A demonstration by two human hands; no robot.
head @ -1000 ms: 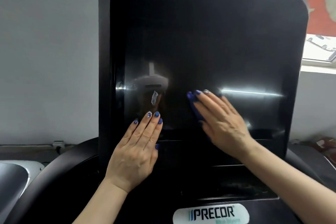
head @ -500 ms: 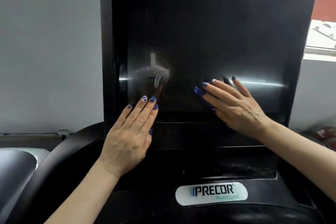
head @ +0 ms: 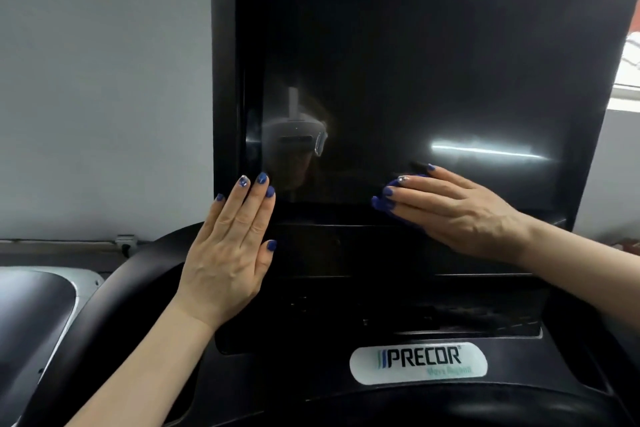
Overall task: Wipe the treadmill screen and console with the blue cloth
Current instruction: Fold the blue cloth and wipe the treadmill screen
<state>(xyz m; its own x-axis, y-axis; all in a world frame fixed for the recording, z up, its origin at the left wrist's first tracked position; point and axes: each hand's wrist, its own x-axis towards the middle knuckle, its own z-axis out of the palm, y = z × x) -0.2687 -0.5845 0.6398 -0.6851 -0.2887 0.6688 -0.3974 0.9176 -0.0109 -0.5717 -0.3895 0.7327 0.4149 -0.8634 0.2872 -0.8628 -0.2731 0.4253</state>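
Pressing blue cloth (head: 382, 203) under flat right hand (head: 460, 215) fingers to wipe screen (head: 415, 80); left hand (head: 230, 250), fingers together, steadies it

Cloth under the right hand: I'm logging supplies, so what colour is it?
Blue; the cloth peeks out beneath the right hand, head view.

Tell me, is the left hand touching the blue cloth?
Apart. The head view shows the left hand flat at the screen's lower left corner, with bare dark screen separating it from the blue cloth under the right hand.
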